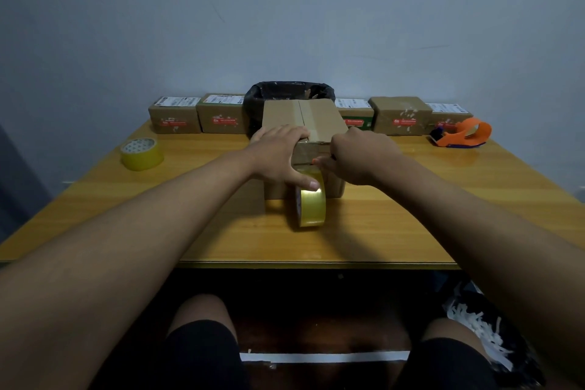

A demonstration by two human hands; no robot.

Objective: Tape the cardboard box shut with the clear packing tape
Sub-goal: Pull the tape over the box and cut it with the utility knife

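The cardboard box (321, 117) stands in the middle of the wooden table (411, 215), with a strip of clear tape (304, 119) along its top seam. My left hand (278, 152) lies spread on the box's near top edge, its thumb reaching down onto the tape roll (311, 209). The roll stands on edge against the box's front face. My right hand (361, 155) is closed at the front top edge around a small orange-tipped tool (315, 161), which is mostly hidden in the fist.
A second tape roll (142, 153) lies at the table's left. An orange tape dispenser (462, 133) sits at the right. Several taped parcels (175, 115) line the back edge, and a black-lined bin (288, 92) stands behind the box.
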